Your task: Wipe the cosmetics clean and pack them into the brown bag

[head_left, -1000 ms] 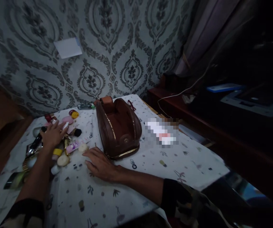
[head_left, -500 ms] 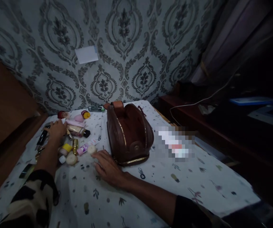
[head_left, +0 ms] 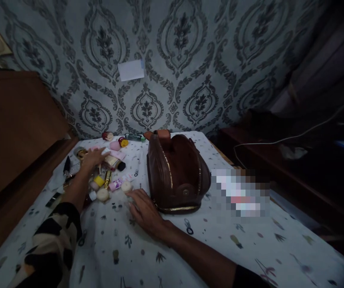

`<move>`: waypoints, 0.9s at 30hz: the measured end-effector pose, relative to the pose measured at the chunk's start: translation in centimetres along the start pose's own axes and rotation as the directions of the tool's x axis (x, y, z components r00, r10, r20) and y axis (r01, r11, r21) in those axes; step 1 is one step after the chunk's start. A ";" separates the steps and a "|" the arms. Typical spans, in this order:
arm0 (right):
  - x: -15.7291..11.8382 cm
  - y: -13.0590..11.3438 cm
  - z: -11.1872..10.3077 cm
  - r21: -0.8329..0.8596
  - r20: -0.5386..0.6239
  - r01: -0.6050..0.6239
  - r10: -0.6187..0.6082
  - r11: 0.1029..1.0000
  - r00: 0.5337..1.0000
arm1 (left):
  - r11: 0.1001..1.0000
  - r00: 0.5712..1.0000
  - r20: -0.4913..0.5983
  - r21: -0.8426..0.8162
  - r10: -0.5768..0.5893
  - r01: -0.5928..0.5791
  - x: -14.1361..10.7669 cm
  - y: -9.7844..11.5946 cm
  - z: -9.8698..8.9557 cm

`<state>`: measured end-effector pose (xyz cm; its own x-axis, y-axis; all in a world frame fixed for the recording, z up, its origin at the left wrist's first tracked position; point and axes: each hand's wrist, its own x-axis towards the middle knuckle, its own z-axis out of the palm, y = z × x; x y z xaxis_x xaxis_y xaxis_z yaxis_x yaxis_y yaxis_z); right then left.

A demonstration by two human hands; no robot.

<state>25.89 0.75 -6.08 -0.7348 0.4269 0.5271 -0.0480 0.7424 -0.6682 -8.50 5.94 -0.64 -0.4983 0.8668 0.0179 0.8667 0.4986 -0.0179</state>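
My right hand (head_left: pixel 144 212) rests half-open, holding nothing, its fingertips still just by the cream disc (head_left: pixel 126 187); the unzipped brown bag (head_left: pixel 185 200) stands beyond, rightward. Farther, my left fingers (head_left: pixel 91 158), spread, have shifted nearer the black-capped tube (head_left: pixel 114 162); I can't tell their hold.

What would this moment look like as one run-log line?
Left hand: among cosmetics, grip unclear | Right hand: beside round cream-coloured item | Brown zip bag: open, upright
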 end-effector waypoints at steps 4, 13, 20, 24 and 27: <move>-0.1 0.0 0.1 0.002 0.004 -0.020 0.020 1.000 1.000 | 0.997 0.996 0.044 -0.016 0.072 -0.071 -0.7 1.2 0.8; 0.0 0.0 0.1 0.004 0.012 -0.038 0.038 0.999 0.999 | 0.987 0.992 -0.073 -0.112 0.105 -0.113 2.0 -1.4 -2.0; -0.1 0.1 0.1 -0.026 0.018 -0.048 0.049 0.998 0.999 | 0.993 0.977 -0.213 -0.111 0.010 -0.035 8.2 0.1 -2.0; 0.0 0.1 0.1 -0.090 0.030 -0.063 0.066 0.994 0.997 | 0.992 0.972 -0.227 -0.087 0.064 -0.086 10.3 1.6 -1.8; 0.5 0.1 -0.2 -0.161 0.074 -0.027 0.039 0.987 0.996 | 0.988 0.965 -0.231 -0.069 0.121 -0.140 12.0 2.2 -1.4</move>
<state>25.67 1.13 -5.83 -0.7842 0.4161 0.4604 0.0812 0.8044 -0.5886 -12.54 17.43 0.98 -0.3708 0.8955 0.2463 0.9275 0.3706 0.0492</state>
